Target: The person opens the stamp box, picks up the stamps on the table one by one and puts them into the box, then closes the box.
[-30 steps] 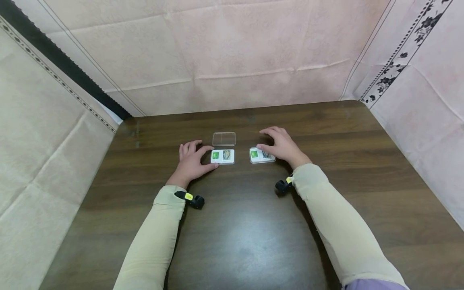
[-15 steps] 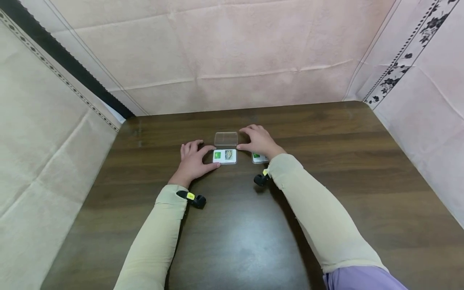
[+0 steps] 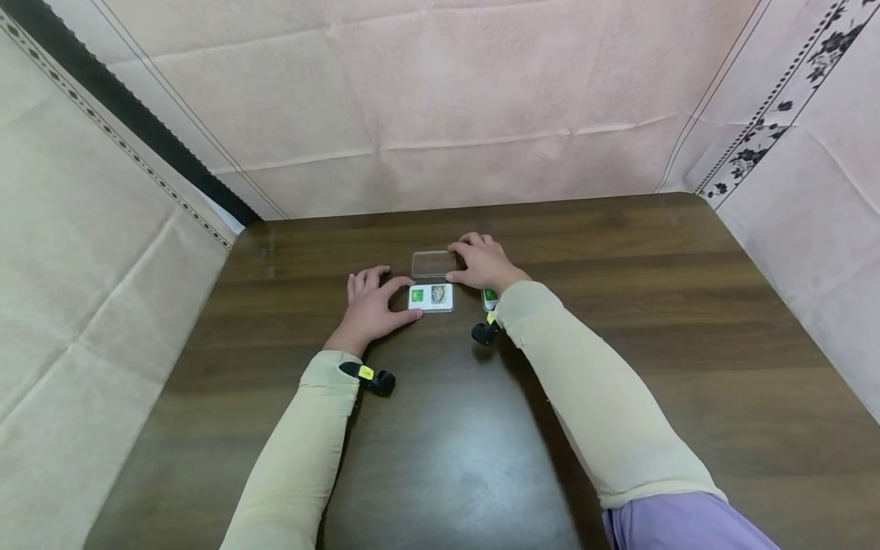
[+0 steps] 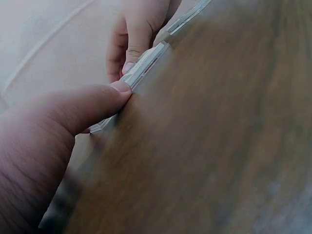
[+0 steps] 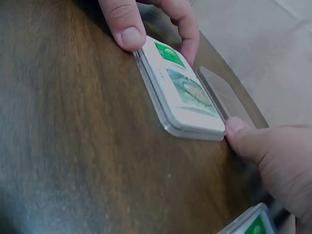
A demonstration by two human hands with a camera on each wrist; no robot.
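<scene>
A flat case (image 3: 431,298) with a white face, a green square and a small picture lies on the table. My left hand (image 3: 371,305) holds its left end between thumb and forefinger, thumb on the near edge. Just beyond the case lies a clear plastic lid (image 3: 429,264). My right hand (image 3: 484,263) grips the lid's right end, with the thumb at its near corner beside the case, as the right wrist view shows. The right forefinger is at the lid's far edge. A second similar case (image 3: 489,299) lies partly hidden under the right wrist.
The brown wooden table (image 3: 426,458) has its far edge a short way beyond the lid. Pale cloth (image 3: 481,99) hangs behind it and along both sides. A black wrist camera (image 3: 378,383) sits at the left cuff, another (image 3: 484,333) at the right.
My right hand has moved left from the second case to the clear lid and now grips its right end. The left hand stays on the first case.
</scene>
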